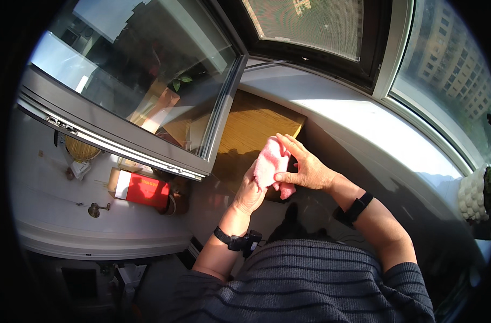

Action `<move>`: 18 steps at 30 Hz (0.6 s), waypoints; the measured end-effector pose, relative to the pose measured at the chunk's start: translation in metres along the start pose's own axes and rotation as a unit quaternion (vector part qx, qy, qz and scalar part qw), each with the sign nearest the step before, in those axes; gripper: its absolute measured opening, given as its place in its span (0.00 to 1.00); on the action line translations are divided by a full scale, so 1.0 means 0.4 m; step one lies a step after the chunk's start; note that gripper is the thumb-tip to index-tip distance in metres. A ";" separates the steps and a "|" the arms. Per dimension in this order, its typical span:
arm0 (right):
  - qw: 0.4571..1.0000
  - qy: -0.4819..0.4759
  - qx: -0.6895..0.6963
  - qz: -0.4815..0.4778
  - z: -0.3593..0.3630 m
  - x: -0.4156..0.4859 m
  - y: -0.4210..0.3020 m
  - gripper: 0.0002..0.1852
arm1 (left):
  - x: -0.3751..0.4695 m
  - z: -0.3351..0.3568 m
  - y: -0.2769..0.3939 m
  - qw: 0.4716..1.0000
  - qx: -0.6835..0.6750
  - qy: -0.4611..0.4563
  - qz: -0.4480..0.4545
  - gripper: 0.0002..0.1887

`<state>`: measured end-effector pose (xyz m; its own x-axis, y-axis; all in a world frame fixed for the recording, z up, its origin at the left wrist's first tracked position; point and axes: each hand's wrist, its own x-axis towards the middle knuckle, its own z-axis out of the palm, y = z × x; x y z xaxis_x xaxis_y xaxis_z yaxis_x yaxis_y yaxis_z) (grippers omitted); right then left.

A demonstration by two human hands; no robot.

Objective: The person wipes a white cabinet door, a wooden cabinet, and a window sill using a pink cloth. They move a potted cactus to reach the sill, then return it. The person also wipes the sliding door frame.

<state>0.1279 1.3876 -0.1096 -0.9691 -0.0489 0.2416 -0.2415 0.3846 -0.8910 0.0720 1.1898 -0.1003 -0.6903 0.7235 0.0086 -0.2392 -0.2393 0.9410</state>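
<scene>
A crumpled pink cloth [271, 163] lies over the palm side of my left hand [249, 194], whose fingers are mostly hidden beneath it. From the right, my right hand [308, 167] touches the cloth with its fingertips and thumb, the fingers spread around its edge. Both hands are raised in front of my body, above the floor and near a wooden surface [249, 129]. An open casement window sash [140, 80] with a grey frame stands to the left of the hands. Black straps are worn on both forearms.
A white windowsill [350, 109] curves along the right, with a potted plant in a white textured pot [471, 196] at its end. Behind the sash, a red box [147, 190] and a round woven item [82, 148] sit at the left. A screened window [310, 24] is at the top.
</scene>
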 end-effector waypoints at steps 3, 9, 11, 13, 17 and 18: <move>0.981 0.007 0.167 0.102 0.013 0.009 -0.033 0.41 | -0.006 -0.003 0.020 0.990 0.116 -0.050 -0.064 0.31; 0.978 0.103 0.123 0.133 0.074 0.115 0.117 0.32 | -0.171 -0.131 0.151 0.917 0.290 0.268 0.050 0.07; 0.974 0.134 0.145 0.115 0.107 0.207 0.102 0.38 | -0.231 -0.213 0.175 0.850 0.311 0.404 0.136 0.07; 0.952 0.066 0.247 0.168 0.139 0.284 0.009 0.43 | -0.272 -0.293 0.218 0.771 0.329 0.517 0.174 0.10; 0.984 0.060 0.007 -0.169 0.328 0.379 -0.041 0.50 | -0.224 -0.356 0.321 0.748 0.337 0.505 0.267 0.25; 0.977 0.037 -0.010 -0.208 0.380 0.376 -0.039 0.50 | -0.199 -0.360 0.332 0.750 0.329 0.498 0.286 0.27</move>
<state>-0.0218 1.2340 -0.1177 -0.7804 -0.1389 0.6096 -0.6128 0.3637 -0.7016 -0.0031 1.0073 -0.0247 -0.7976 -0.2956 0.5258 0.4529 0.2822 0.8457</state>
